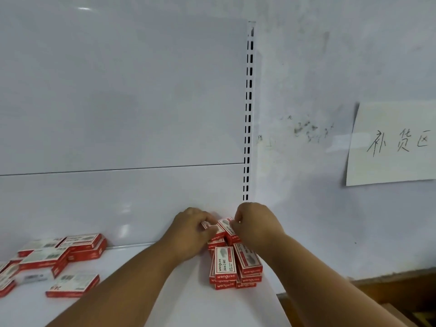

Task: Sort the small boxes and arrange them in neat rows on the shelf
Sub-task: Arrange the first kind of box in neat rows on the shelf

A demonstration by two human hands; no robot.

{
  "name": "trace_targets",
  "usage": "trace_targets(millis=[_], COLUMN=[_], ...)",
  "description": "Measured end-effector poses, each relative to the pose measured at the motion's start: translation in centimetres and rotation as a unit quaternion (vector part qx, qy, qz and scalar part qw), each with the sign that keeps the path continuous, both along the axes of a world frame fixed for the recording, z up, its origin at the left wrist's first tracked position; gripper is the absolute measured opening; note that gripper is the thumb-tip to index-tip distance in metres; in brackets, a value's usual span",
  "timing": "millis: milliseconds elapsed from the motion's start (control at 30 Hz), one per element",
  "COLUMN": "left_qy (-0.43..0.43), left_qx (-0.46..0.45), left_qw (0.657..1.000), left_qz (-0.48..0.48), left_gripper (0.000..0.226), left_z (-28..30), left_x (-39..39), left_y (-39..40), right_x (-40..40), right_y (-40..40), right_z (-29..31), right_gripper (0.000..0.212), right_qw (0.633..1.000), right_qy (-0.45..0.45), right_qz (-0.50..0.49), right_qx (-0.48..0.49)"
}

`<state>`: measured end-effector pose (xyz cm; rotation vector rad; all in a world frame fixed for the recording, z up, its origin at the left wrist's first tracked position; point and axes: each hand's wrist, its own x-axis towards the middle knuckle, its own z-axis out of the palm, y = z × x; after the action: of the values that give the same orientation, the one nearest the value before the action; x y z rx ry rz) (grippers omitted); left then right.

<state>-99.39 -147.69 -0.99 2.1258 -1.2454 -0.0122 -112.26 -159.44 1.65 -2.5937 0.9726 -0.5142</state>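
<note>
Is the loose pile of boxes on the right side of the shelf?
No, the loose boxes lie scattered at the left of the shelf, while the stacked rows stand at its right.

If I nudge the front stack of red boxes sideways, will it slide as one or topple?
Probably shears apart: the front stack is several loose boxes, already slightly misaligned. Toppling seems unlikely, since each box lies flat and wide. The smooth white shelf suggests the bottom box slides easily.
</note>
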Motion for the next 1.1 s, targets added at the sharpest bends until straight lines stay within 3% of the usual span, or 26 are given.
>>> trace_targets(millis=[267, 667, 800, 1000, 1100], left_qy=[-0.045, -0.073, -0.101, -0.167, -0.186], left_qx=[-0.072, -0.009, 0.028, 0.160, 0.151], left_qw=[0.996, 0.993, 0.988, 0.965, 0.963], left_qz=[0.014, 0.095, 0.109, 0.127, 0.121], left_gripper=[0.008, 0.018, 0.022, 0.045, 0.048], left_z=[1.3, 1.6, 1.3, -0.3, -1.2], left_x=[0.2, 9.7, 13.3, 16.9, 17.5], left_y=[4.1, 21.2, 25.0, 26.7, 26.5], right_x=[2.4, 14.1, 18.0, 21.4, 21.5], right_y=[3.6, 18.9, 22.0, 23.9, 23.7], right_z=[1.0, 1.3, 0.5, -2.5, -3.9], right_gripper=[0.033, 0.032, 0.028, 0.044, 0.042], right_qw=[0.995, 0.980, 0.982, 0.986, 0.984], right_qy=[-0.059, -0.084, -0.052, 0.059, 0.066], right_qz=[0.058, 0.168, 0.173, 0.137, 0.139], right_qx=[-0.062, -0.060, -0.055, -0.073, -0.085])
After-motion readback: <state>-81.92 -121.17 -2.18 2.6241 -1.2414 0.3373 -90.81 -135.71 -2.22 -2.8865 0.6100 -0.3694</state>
